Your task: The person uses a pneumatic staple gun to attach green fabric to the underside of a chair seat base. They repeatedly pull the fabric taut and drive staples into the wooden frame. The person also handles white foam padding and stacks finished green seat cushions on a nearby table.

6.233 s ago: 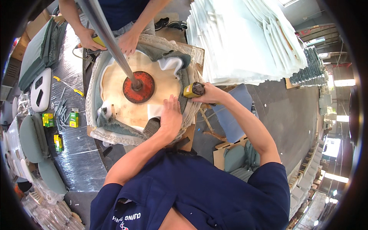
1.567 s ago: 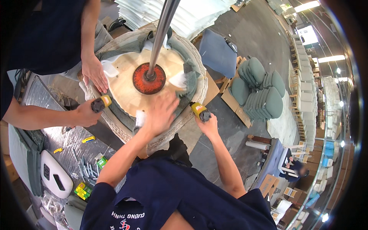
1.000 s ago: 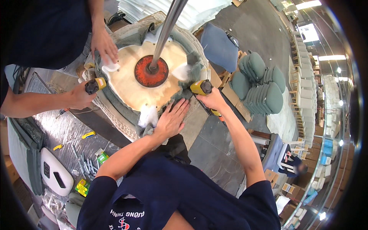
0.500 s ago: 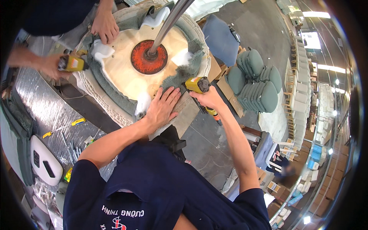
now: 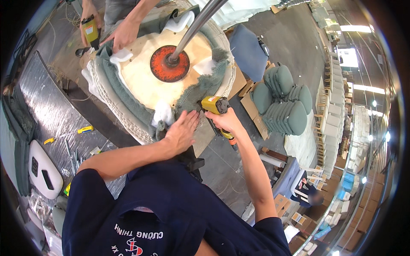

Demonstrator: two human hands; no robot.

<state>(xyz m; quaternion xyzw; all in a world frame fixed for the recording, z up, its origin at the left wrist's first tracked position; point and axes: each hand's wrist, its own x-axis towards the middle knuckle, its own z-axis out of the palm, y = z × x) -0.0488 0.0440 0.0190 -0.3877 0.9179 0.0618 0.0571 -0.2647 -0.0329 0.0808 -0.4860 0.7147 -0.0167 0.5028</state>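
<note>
My left hand (image 5: 183, 133) lies flat, fingers stretched, on the near edge of a round upholstered seat, pressing its green fabric (image 5: 190, 97) inward over the pale wooden board (image 5: 139, 77). My right hand (image 5: 226, 120) is wrapped round the grip of a yellow and black staple gun (image 5: 215, 104). Its nose is at the fabric edge just right of my left fingertips; whether it touches cannot be made out. White padding (image 5: 163, 113) shows between fabric and board. A red disc (image 5: 170, 70) on a metal pole (image 5: 196, 26) sits on the board's middle.
Across the seat, a co-worker's hand (image 5: 126, 36) rests on its edge, the other holding a second staple gun (image 5: 90, 32). A screwdriver (image 5: 68, 135) lies on the film-covered table (image 5: 38, 106) at left. Green cushions (image 5: 284, 115) are stacked on the right.
The co-worker's staple gun has moved away from the seat's left side to the far left. My staple gun has shifted slightly along the near edge, toward my left hand.
</note>
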